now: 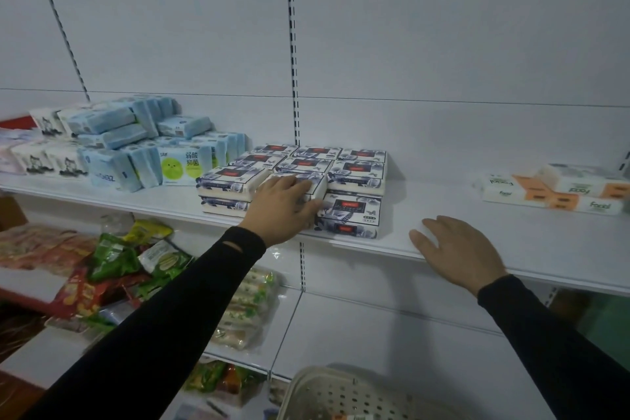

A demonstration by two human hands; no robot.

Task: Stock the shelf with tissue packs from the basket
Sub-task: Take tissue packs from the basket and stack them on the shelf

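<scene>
Several dark-and-white floral tissue packs (356,167) stand stacked in rows on the white shelf (426,201). My left hand (284,206) lies over the front middle pack (315,182) of the stack, fingers laid across its top and front. One more floral pack (351,216) lies flat at the shelf's front edge, just right of that hand. My right hand (456,254) rests with fingers spread on the shelf's front edge, holding nothing. The perforated beige basket (327,395) shows at the bottom, below the shelf.
Blue tissue packs (136,147) and a green-labelled pack (180,167) pile up at the shelf's left. White-and-orange packs (559,193) lie at the right. Snack bags (112,269) fill the lower left shelves. A slotted upright (294,44) divides the back wall.
</scene>
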